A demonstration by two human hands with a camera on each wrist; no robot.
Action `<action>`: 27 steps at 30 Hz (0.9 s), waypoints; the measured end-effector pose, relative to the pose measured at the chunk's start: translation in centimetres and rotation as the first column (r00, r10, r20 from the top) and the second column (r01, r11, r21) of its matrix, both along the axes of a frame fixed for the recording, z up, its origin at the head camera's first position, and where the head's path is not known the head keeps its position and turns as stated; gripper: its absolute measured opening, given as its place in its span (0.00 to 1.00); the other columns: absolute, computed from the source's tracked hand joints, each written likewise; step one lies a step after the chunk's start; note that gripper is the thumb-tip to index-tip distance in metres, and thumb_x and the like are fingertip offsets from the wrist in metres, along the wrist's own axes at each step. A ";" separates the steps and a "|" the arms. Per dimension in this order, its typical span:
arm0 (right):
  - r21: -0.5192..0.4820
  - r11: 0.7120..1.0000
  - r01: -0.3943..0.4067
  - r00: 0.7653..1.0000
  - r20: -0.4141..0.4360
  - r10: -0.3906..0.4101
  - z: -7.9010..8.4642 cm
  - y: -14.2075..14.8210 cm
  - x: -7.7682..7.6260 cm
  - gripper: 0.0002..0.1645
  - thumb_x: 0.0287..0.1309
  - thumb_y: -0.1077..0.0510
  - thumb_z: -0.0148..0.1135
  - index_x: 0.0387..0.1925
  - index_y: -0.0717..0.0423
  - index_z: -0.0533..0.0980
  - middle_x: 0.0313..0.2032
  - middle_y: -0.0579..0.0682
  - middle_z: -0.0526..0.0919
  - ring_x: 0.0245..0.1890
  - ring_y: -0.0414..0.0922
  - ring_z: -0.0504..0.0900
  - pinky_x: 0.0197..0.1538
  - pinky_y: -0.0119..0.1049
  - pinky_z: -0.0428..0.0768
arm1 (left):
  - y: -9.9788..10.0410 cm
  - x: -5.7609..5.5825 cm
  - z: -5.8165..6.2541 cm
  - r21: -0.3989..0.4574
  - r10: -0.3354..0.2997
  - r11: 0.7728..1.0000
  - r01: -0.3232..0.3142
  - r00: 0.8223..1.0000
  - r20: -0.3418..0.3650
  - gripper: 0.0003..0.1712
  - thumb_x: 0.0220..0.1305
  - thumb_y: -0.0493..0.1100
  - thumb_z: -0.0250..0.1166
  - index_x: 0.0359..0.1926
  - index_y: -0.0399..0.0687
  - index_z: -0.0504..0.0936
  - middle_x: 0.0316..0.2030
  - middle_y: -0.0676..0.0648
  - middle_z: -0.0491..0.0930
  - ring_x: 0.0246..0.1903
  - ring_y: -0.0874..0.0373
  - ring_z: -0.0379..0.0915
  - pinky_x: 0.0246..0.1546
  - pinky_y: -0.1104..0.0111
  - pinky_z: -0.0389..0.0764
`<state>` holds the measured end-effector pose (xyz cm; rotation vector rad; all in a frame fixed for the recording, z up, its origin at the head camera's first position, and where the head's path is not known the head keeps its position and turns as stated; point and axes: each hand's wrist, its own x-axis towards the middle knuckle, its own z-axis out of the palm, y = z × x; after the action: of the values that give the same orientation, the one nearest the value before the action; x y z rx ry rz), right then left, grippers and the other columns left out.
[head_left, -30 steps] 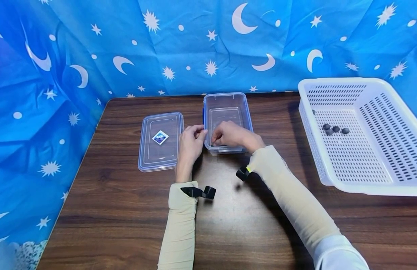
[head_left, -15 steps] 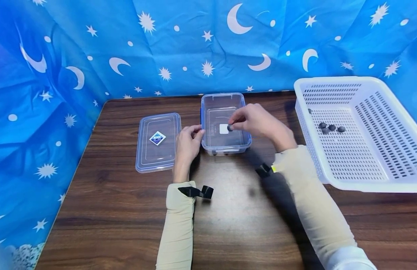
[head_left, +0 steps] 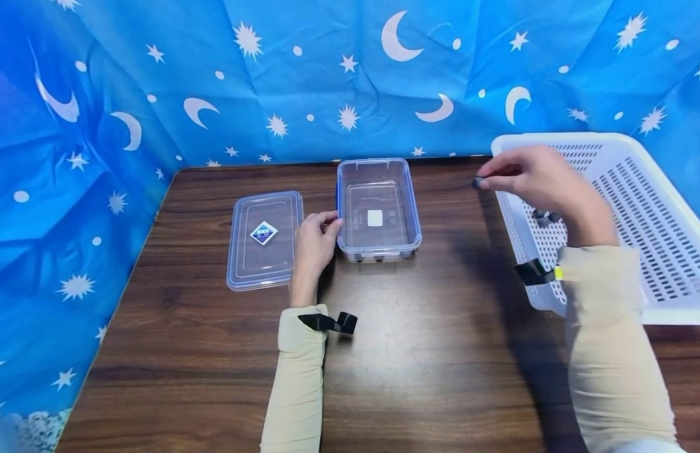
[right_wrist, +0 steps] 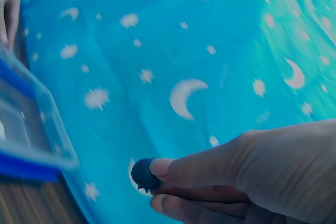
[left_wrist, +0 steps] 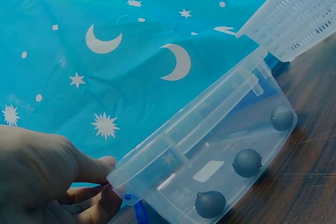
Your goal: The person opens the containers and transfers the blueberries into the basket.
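My right hand point(head_left: 545, 179) pinches a blueberry point(head_left: 477, 183) between thumb and fingertips, in the air beside the left rim of the white basket point(head_left: 661, 251). In the right wrist view, this blueberry point(right_wrist: 145, 174) shows a small crown on its lower side. My left hand point(head_left: 316, 242) grips the left edge of a clear plastic container point(head_left: 416, 211) with blue trim. Through its wall in the left wrist view, three blueberries point(left_wrist: 247, 162) lie in a row along the bottom. A few more blueberries point(head_left: 542, 217) sit in the basket, partly hidden by my right hand.
A clear lid point(head_left: 270, 267) with a blue diamond label lies flat, left of the container and close by my left hand. A blue cloth point(head_left: 327, 75) with moons and stars hangs behind the brown wooden table point(head_left: 418, 352).
My right hand has come up out of the container with a blueberry and swung right to the basket's left rim. My left hand stays at the container's edge.
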<state>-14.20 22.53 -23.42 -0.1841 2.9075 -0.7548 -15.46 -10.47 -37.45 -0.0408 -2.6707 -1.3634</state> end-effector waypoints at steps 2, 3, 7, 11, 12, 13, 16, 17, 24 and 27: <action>0.008 0.999 0.043 0.999 0.021 -0.043 -0.2 1.8 0.4 0.21 0.63 0.47 0.60 0.50 0.55 0.80 0.49 0.60 0.81 0.45 0.53 0.74 0.43 0.42 0.69 | 0.0 0.0 0.1 -0.005 0.000 1.000 0.000 1.000 -0.002 0.15 0.65 0.43 0.62 0.49 0.40 0.83 0.43 0.40 0.82 0.40 0.49 0.79 0.44 0.60 0.77; 0.013 0.998 0.059 0.998 0.029 -0.060 -0.4 2.6 0.6 0.22 0.63 0.46 0.59 0.51 0.56 0.79 0.49 0.61 0.81 0.45 0.54 0.75 0.42 0.42 0.69 | 0.0 -0.1 0.1 -0.007 0.000 1.000 0.000 1.000 -0.005 0.15 0.65 0.43 0.63 0.49 0.40 0.83 0.43 0.40 0.82 0.40 0.49 0.79 0.44 0.60 0.77; 0.048 0.993 0.107 0.993 0.040 -0.109 -1.2 5.3 1.0 0.23 0.62 0.46 0.60 0.50 0.58 0.80 0.48 0.64 0.81 0.44 0.55 0.76 0.40 0.42 0.70 | -0.1 -0.1 0.1 -0.012 0.003 1.000 -0.003 1.000 -0.011 0.15 0.65 0.43 0.62 0.48 0.41 0.84 0.42 0.40 0.82 0.40 0.49 0.79 0.43 0.60 0.77; 0.055 0.990 0.131 0.988 0.070 -0.135 -2.2 7.0 1.3 0.24 0.62 0.47 0.61 0.51 0.60 0.79 0.48 0.65 0.81 0.44 0.57 0.76 0.42 0.45 0.70 | -0.1 -0.1 0.0 -0.013 0.001 1.000 -0.001 1.000 -0.006 0.15 0.65 0.42 0.62 0.48 0.40 0.84 0.41 0.40 0.82 0.39 0.49 0.79 0.43 0.60 0.77; 0.053 0.990 0.134 0.987 0.081 -0.138 -2.4 7.3 1.3 0.24 0.62 0.48 0.61 0.51 0.61 0.79 0.48 0.66 0.81 0.45 0.57 0.76 0.43 0.46 0.70 | -0.1 0.0 0.0 -0.013 -0.001 1.000 0.001 1.000 -0.002 0.15 0.65 0.42 0.62 0.48 0.40 0.84 0.41 0.40 0.82 0.39 0.49 0.79 0.43 0.60 0.77; 0.054 0.989 0.140 0.985 0.094 -0.145 -2.6 7.6 1.4 0.24 0.62 0.48 0.61 0.51 0.61 0.79 0.48 0.66 0.81 0.45 0.57 0.76 0.43 0.46 0.70 | 0.0 0.0 0.0 -0.012 -0.002 1.000 0.002 1.000 0.002 0.15 0.65 0.42 0.62 0.49 0.40 0.83 0.41 0.40 0.82 0.39 0.49 0.79 0.43 0.60 0.77; 0.053 0.988 0.145 0.982 0.117 -0.150 -3.2 8.3 1.6 0.23 0.61 0.50 0.62 0.51 0.62 0.78 0.47 0.66 0.81 0.43 0.57 0.76 0.41 0.46 0.71 | 0.0 0.1 -0.1 -0.007 -0.004 1.000 0.004 1.000 0.009 0.15 0.65 0.42 0.62 0.49 0.40 0.83 0.41 0.40 0.82 0.40 0.49 0.79 0.43 0.60 0.77; 0.054 0.988 0.146 0.981 0.121 -0.151 -3.4 8.5 1.6 0.23 0.61 0.50 0.62 0.50 0.63 0.79 0.46 0.66 0.81 0.43 0.57 0.76 0.41 0.45 0.71 | 0.1 0.1 -0.1 -0.005 -0.003 1.000 0.003 1.000 0.007 0.15 0.65 0.42 0.62 0.49 0.40 0.83 0.41 0.39 0.82 0.40 0.49 0.79 0.43 0.60 0.77; 0.056 0.985 0.164 0.971 0.166 -0.171 -4.2 9.6 1.7 0.21 0.62 0.51 0.61 0.49 0.63 0.79 0.43 0.65 0.82 0.41 0.56 0.76 0.38 0.43 0.69 | 0.2 0.1 0.0 -0.001 0.001 1.000 -0.001 1.000 0.007 0.15 0.65 0.42 0.62 0.49 0.40 0.83 0.41 0.40 0.82 0.39 0.50 0.79 0.42 0.61 0.77; 0.055 0.982 0.178 0.964 0.190 -0.186 -4.5 9.9 1.7 0.22 0.62 0.51 0.60 0.50 0.64 0.78 0.44 0.66 0.81 0.41 0.57 0.76 0.38 0.44 0.69 | 0.2 0.1 0.1 -0.001 0.003 1.000 -0.003 1.000 0.006 0.15 0.65 0.42 0.62 0.49 0.40 0.83 0.42 0.40 0.82 0.39 0.50 0.79 0.43 0.61 0.77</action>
<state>-12.47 32.40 -27.87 0.1554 2.7746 -0.6997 -15.40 -10.32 -37.37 -0.0331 -2.6752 -1.3635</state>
